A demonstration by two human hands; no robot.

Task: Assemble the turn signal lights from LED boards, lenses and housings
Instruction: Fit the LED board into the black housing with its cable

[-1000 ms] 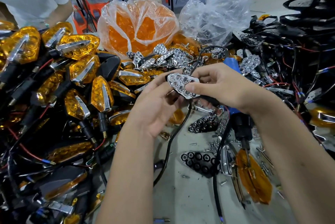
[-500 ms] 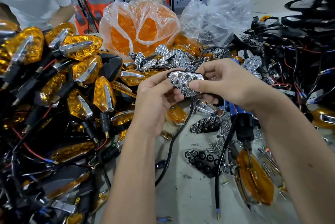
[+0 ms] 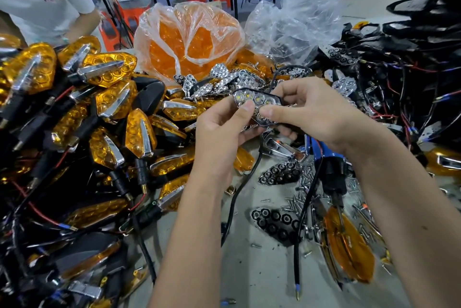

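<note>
Two hands meet mid-frame, forearms angled up from below. Left hand (image 3: 219, 125) and right hand (image 3: 311, 113) both pinch a chrome reflector (image 3: 258, 105) with LEDs, thumbs on its face, fingers curled behind; it is lifted above the table (image 3: 262, 277). Black cable (image 3: 239, 190) hangs down from the grip. Left of the grip: pile of finished amber lights (image 3: 104, 113). Behind it: bag of orange lenses (image 3: 189, 41). Below right: black reflector (image 3: 277, 223), screws (image 3: 296, 198), amber lens (image 3: 349, 245).
</note>
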